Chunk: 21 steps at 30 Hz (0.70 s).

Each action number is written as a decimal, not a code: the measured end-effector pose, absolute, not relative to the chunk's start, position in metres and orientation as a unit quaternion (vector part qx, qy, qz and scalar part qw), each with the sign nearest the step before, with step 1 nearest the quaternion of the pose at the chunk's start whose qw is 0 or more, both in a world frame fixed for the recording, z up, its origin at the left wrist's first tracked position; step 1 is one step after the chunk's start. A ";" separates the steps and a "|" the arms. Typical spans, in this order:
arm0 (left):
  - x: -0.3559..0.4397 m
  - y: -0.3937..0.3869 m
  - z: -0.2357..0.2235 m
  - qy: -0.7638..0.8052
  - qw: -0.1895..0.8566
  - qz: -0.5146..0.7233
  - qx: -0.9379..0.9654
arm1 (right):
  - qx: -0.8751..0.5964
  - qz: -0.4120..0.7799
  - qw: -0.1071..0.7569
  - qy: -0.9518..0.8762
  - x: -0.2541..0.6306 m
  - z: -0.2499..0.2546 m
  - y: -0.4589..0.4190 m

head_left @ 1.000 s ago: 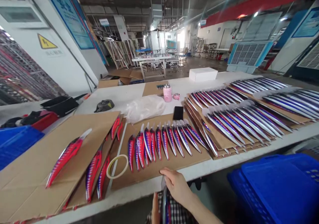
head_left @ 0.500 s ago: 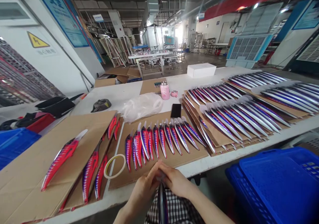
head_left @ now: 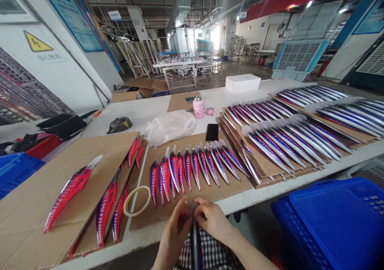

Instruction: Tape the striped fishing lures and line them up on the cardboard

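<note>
Both hands meet just off the near edge of the white desk [head_left: 144, 116], over a checked cloth on the lap. The left hand [head_left: 175, 228] and the right hand [head_left: 213, 220] pinch the top end of a dark, slim, shiny fishing lure [head_left: 195, 244] that stands nearly upright between them; the fingers of both close narrowly on it, its lower part running out of view.

Just beyond the fingers, a brown cardboard sheet [head_left: 210, 190] reaches the near edge and carries a row of red, purple and silver lures [head_left: 192, 168]. Only a narrow strip of bare cardboard lies between that row and the edge. A ring of pale tape [head_left: 137, 201] lies to the left, on the seam with a larger cardboard sheet [head_left: 45, 190]. A blue plastic crate [head_left: 330, 222] stands close on the right, below the desk edge, leaving a gap beside the right forearm.

Half a second ago the left hand lay further over the cardboard; it has drawn back and now sits lower, nearer the lap. A second ago only the right hand was on the lure's top.

A yellow triangular warning sign [head_left: 36, 44] hangs on the left wall; its writing is too small to read.
</note>
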State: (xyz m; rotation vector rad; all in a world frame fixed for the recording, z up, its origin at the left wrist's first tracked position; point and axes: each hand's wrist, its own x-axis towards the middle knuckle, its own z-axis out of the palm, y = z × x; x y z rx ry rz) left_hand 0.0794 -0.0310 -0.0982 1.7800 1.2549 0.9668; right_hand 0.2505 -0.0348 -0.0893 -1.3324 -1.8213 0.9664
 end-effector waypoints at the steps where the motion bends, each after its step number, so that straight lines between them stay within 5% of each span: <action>1: 0.078 -0.032 -0.097 0.493 0.367 0.385 0.688 | -0.511 0.369 0.337 -0.699 0.250 -0.090 -0.035; 21: 0.081 -0.024 -0.075 0.556 0.363 0.188 0.724 | -0.532 0.366 0.341 -0.683 0.247 -0.089 -0.035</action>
